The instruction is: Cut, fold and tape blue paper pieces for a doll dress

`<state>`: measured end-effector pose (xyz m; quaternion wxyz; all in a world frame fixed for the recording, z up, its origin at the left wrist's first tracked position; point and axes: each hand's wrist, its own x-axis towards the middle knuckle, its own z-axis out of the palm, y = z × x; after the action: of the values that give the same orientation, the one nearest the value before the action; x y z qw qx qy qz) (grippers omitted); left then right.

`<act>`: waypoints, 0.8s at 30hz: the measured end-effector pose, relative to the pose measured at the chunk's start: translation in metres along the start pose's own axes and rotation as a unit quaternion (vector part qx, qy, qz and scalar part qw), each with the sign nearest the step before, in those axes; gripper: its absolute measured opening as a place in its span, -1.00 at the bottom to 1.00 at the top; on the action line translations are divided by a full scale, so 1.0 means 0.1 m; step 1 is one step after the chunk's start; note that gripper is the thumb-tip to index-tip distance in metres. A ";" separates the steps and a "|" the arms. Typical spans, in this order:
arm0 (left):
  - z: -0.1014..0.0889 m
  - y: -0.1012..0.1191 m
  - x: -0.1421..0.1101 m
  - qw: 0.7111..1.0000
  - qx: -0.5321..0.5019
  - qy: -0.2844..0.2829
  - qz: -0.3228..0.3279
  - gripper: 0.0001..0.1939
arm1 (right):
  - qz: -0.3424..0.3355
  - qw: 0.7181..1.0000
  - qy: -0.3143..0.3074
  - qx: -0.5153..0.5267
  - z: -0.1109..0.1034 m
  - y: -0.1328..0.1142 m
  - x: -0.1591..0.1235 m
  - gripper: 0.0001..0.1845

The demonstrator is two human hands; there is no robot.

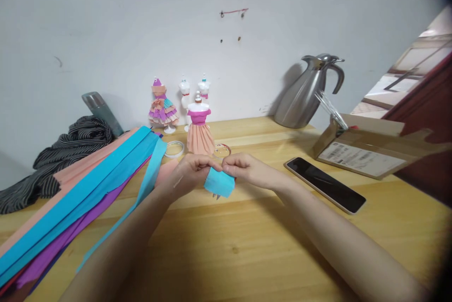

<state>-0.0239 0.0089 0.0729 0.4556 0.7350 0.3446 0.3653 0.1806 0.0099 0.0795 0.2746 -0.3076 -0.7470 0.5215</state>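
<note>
A small piece of light blue crepe paper (219, 183) hangs between my two hands above the table. My left hand (192, 172) pinches its upper left corner, and my right hand (247, 169) grips the upper right corner; the fingertips nearly meet. Below the paper's lower edge a bit of grey metal shows, perhaps scissor tips, mostly hidden. Just behind my hands stands a mini mannequin (199, 128) in a magenta top and pleated peach skirt. A light blue strip (150, 182) runs beside my left forearm.
Long crepe paper sheets (106, 170) and a striped cloth (84, 137) lie left, near a flask (102, 111). More mannequins (163, 104) stand by the wall. Tape rolls (174, 149) lie before them. At right are a phone (325, 184), an open cardboard box (367, 151) and a steel jug (305, 95).
</note>
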 end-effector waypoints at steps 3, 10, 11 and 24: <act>0.01 -0.01 0.01 1.000 0.008 0.012 0.000 -0.80 | 0.008 0.999 -0.011 0.043 -0.01 0.01 0.00 -0.53; 0.05 0.05 -0.03 0.997 0.064 0.033 0.005 -0.75 | 0.044 0.999 0.009 0.001 -0.01 0.05 0.00 -0.65; 0.05 0.05 -0.03 0.997 0.063 0.032 0.005 -0.75 | 0.044 0.999 0.007 0.000 -0.02 0.05 0.00 -0.65; 0.06 0.07 -0.02 0.998 0.055 0.009 -0.007 -0.66 | 0.023 0.998 -0.043 0.034 0.01 0.10 0.02 -0.78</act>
<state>-0.0187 0.0024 0.0773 0.4140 0.7529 0.3736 0.3495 0.1805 0.0135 0.0702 0.2403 -0.2926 -0.7325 0.5658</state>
